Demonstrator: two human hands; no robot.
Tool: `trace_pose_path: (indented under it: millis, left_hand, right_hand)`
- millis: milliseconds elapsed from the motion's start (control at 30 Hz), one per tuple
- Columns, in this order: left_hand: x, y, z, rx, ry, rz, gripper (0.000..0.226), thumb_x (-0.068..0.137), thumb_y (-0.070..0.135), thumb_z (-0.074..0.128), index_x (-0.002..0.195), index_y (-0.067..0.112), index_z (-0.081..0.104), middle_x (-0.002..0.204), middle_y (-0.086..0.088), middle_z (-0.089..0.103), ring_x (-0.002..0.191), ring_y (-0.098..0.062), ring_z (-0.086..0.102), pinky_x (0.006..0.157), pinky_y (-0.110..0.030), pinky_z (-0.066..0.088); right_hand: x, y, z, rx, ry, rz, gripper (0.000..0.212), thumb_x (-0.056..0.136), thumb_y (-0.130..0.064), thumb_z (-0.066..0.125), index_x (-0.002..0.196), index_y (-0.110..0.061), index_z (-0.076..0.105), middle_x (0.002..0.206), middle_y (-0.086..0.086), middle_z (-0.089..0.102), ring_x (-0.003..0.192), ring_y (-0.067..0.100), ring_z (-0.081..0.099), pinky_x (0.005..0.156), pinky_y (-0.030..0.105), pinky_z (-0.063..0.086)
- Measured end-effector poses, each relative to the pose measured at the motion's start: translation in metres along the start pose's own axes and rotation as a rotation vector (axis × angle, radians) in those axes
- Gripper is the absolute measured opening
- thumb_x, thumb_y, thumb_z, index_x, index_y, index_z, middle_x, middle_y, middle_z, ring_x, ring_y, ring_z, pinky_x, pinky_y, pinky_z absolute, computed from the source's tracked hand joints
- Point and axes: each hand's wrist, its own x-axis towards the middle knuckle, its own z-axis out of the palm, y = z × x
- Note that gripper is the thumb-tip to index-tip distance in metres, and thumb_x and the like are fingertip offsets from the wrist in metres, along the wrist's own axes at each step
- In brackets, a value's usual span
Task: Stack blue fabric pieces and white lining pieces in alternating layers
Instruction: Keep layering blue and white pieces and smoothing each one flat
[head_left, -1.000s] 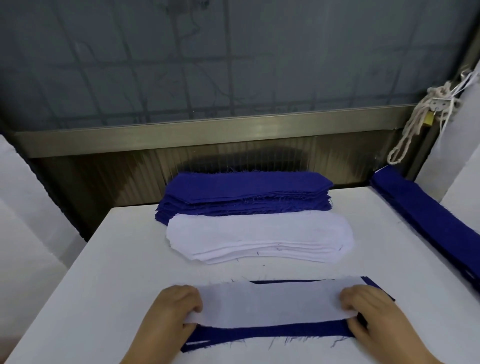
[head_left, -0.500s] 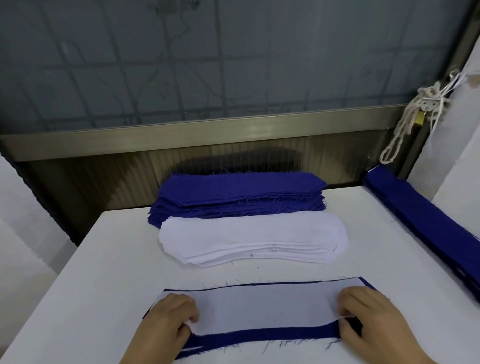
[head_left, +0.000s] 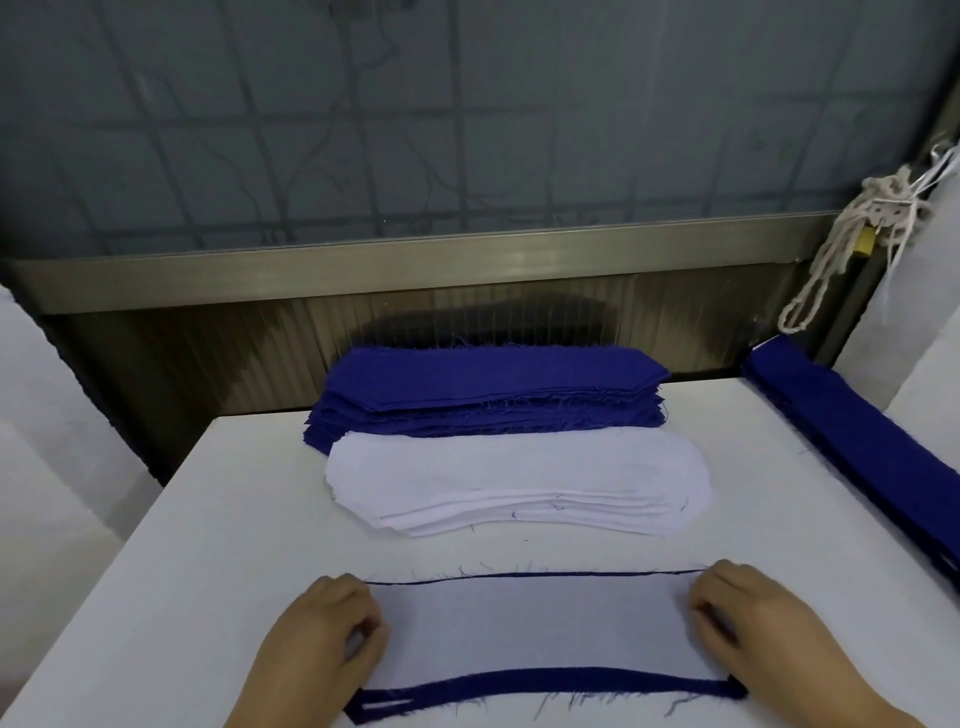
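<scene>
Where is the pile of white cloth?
In the head view, the pile of white cloth lies mid-table, just in front of the blue pile and behind the white piece both hands hold down.

Two bare hands are showing at the bottom of the view, the left hand (head_left: 324, 636) and the right hand (head_left: 763, 631). Both are showing bare to the wrist, wearing no visible sleeves, gloves, rings or watches.

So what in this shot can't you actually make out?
- Head view: both ends of the white lining piece, covered by the left hand and right hand.
- Most of the blue piece beneath it, hidden by the lining.
- Piece counts in the blue stack and white stack: layers too thin.
- Right-side blue pile: cut off by the frame edge.
</scene>
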Motion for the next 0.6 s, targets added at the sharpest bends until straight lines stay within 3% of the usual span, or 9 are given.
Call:
trace_pose_path:
  millis: [100, 200, 300, 400, 467, 600]
  left_hand:
    - [0.014, -0.003, 0.003, 0.056, 0.024, -0.118, 0.029, 0.066, 0.006, 0.083, 0.062, 0.023, 0.06, 0.066, 0.017, 0.051, 0.06, -0.003, 0.048, 0.055, -0.019, 0.044]
    - [0.045, 0.008, 0.009, 0.074, 0.122, -0.078, 0.021, 0.074, 0.007, 0.079, 0.091, 0.018, 0.072, 0.092, 0.009, 0.066, 0.08, -0.011, 0.06, 0.072, -0.025, 0.053]
    - [0.085, 0.019, 0.021, 0.099, 0.161, 0.001, 0.036, 0.083, 0.007, 0.07, 0.119, 0.011, 0.066, 0.122, -0.001, 0.064, 0.11, -0.02, 0.06, 0.099, -0.026, 0.039]
    - [0.112, 0.02, 0.034, 0.068, 0.11, 0.0, 0.044, 0.099, 0.023, 0.048, 0.142, 0.016, 0.044, 0.149, 0.003, 0.039, 0.136, -0.014, 0.035, 0.112, -0.016, 0.012]
    - [0.118, 0.015, 0.039, 0.089, 0.089, 0.017, 0.042, 0.1, 0.026, 0.044, 0.142, 0.018, 0.045, 0.149, 0.004, 0.038, 0.137, -0.012, 0.035, 0.112, -0.015, 0.01]
    - [0.118, 0.016, 0.038, 0.169, 0.121, 0.008, 0.029, 0.088, 0.013, 0.066, 0.117, 0.012, 0.069, 0.125, -0.005, 0.064, 0.113, -0.022, 0.061, 0.103, -0.029, 0.035]
  right_hand:
    - [0.016, 0.004, -0.002, -0.004, -0.005, 0.042, 0.034, 0.054, 0.004, 0.087, 0.064, -0.02, 0.065, 0.066, -0.01, 0.058, 0.054, 0.008, 0.054, 0.048, 0.025, 0.046]
    - [0.046, -0.002, -0.001, 0.074, 0.06, 0.029, 0.028, 0.068, 0.002, 0.082, 0.09, -0.014, 0.072, 0.088, -0.004, 0.067, 0.074, 0.015, 0.064, 0.064, 0.028, 0.054]
    - [0.08, -0.004, 0.008, 0.122, 0.075, -0.011, 0.034, 0.079, -0.004, 0.076, 0.112, -0.011, 0.068, 0.112, -0.001, 0.065, 0.1, 0.017, 0.06, 0.09, 0.029, 0.046]
    - [0.099, -0.004, 0.019, 0.159, -0.002, -0.014, 0.034, 0.086, -0.01, 0.07, 0.12, -0.01, 0.065, 0.121, -0.001, 0.063, 0.11, 0.017, 0.058, 0.1, 0.027, 0.042]
    - [0.102, -0.003, 0.023, 0.136, 0.005, -0.047, 0.028, 0.085, -0.008, 0.071, 0.113, -0.009, 0.07, 0.115, 0.0, 0.068, 0.103, 0.02, 0.064, 0.096, 0.035, 0.049]
    - [0.102, -0.003, 0.026, 0.041, 0.108, -0.104, 0.022, 0.075, 0.003, 0.078, 0.095, -0.006, 0.076, 0.098, 0.003, 0.074, 0.083, 0.024, 0.071, 0.078, 0.038, 0.058]
